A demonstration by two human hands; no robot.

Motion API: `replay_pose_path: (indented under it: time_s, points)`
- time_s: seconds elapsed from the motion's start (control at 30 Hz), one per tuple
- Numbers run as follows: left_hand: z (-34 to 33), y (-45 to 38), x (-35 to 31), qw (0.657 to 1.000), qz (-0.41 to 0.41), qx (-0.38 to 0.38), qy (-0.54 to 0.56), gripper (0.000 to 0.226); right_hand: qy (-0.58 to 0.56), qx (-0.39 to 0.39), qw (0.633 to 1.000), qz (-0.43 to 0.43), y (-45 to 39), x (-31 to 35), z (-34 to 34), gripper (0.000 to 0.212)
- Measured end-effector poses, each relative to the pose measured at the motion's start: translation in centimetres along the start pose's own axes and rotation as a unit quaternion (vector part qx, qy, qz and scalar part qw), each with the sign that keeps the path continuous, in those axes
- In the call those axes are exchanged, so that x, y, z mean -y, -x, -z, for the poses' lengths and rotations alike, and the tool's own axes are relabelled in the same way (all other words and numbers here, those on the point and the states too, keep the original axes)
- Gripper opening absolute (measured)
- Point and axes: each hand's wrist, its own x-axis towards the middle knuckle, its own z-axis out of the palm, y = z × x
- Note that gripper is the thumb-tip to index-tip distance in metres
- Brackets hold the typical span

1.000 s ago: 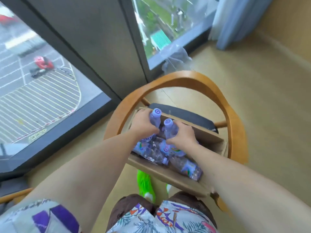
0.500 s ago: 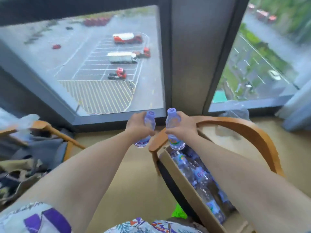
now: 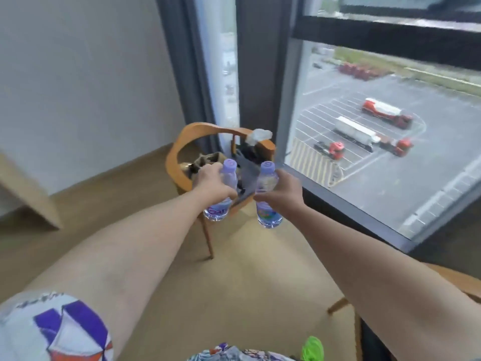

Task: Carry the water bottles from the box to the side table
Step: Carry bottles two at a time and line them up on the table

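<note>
Left hand (image 3: pixel 212 185) and right hand (image 3: pixel 282 190) are each gripping an upright bottle (image 3: pixel 226 190), side by side; no surface is showing ahead.

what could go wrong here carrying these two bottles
1. The left hand and right hand each grip one bottle in mid-air with no hand spare, so a slip could mean a drop.
2. The cluttered chair stands straight ahead; its leg could trip the person.
3. No side table is in view yet.
</note>
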Motion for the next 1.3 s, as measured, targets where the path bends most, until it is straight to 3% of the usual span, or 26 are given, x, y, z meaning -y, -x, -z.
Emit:
replay_pose_path:
  time_s: [0.2,0.47,0.73,0.9,0.97,1.3]
  points:
    - [13.6,6.1,15.0,0.976,0.161,-0.144,0.009,0.053,-0.027,0.135,0.987,0.086,2.0,13.4,-14.8,0.049]
    - [25.8,14.5,28.3,0.9,0.315,-0.301,0.031,0.056,-0.045,0.322,0.927,0.187,6.9,27.0,-31.3,0.053]
    - [32.4,15.4,38.9,0.832,0.409,-0.372,0.04,0.056,-0.037,0.43,0.857,0.282,7.5,36.6,-45.9,0.042]
    - [37.0,13.1,44.0,0.797,0.446,-0.401,0.068,0.046,-0.012,0.469,0.826,0.312,5.4,43.3,-54.0,0.058]
    - [38.9,12.3,46.2,0.781,0.461,-0.413,0.082,0.047,-0.003,0.486,0.814,0.32,4.9,46.1,-57.1,0.053]
    - [47.4,11.9,59.2,0.747,0.494,-0.432,0.103,0.051,0.009,0.529,0.784,0.325,7.9,55.3,-71.4,0.044]
